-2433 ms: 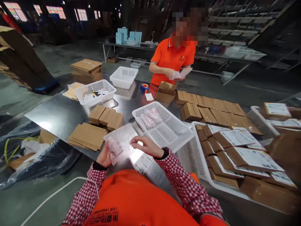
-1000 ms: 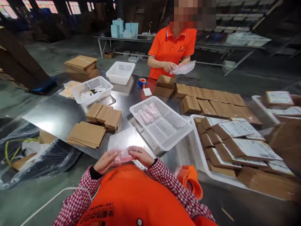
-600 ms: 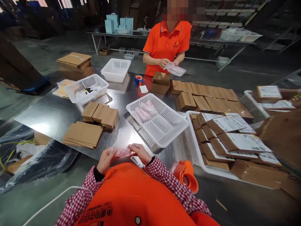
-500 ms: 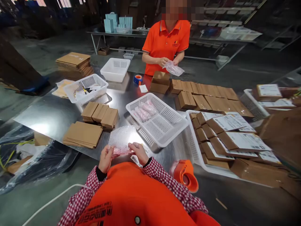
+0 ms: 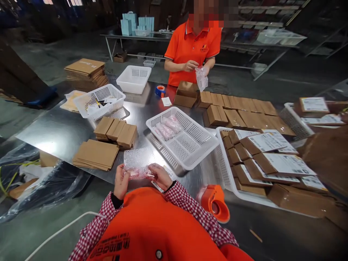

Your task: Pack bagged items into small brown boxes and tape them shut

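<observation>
Here, at lower centre, bubble wrap [image 5: 138, 164] is gripped at its two sides by the left hand [image 5: 121, 182] and right hand [image 5: 160, 176], above the tabletop [image 5: 108, 176].

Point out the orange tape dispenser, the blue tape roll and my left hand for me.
Tape dispenser [image 5: 222, 210]: head view, lower part of its orange body.
Tape roll [image 5: 158, 92]: head view, blue outer side.
Left hand [image 5: 120, 182]: head view, middle of the hand.

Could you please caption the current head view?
Both hands hold pink-and-clear bubble wrap beside a perforated white basket on a metal table.
</observation>
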The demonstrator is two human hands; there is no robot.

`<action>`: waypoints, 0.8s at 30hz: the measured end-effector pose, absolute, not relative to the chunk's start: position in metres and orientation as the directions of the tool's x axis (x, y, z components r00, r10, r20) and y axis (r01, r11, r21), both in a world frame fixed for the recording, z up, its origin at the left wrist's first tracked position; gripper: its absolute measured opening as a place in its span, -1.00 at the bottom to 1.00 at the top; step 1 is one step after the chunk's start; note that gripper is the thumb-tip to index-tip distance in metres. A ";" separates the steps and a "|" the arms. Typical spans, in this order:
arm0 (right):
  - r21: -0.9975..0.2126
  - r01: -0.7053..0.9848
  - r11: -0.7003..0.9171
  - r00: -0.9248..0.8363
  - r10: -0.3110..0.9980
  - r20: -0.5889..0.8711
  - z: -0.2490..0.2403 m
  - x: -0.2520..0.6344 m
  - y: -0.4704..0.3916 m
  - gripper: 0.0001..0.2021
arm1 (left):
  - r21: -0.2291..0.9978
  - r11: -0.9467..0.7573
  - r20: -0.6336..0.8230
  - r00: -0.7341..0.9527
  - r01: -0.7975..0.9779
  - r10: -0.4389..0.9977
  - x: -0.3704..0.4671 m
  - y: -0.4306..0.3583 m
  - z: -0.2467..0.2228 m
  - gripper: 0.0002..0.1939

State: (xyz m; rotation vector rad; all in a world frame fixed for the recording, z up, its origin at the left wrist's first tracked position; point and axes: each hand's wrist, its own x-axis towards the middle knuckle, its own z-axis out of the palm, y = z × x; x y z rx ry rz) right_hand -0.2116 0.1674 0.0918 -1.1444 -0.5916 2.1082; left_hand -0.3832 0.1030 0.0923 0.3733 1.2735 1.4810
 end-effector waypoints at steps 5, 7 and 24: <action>-0.820 -0.384 -0.425 -0.147 0.904 -0.400 0.081 -0.223 0.159 -0.67 | 0.763 0.145 -0.440 -0.342 -0.629 0.830 -0.375 0.098 0.101 -0.49; -0.858 -0.346 -0.380 -0.135 0.925 -0.355 0.079 -0.223 0.156 -0.69 | 0.667 0.278 -0.520 -0.165 -0.691 0.838 -0.371 0.095 0.103 -0.49; -0.983 0.144 0.113 0.030 0.992 0.119 0.078 -0.194 0.166 -0.76 | 0.626 0.288 -0.553 -0.152 -0.725 0.819 -0.368 0.114 0.095 -0.70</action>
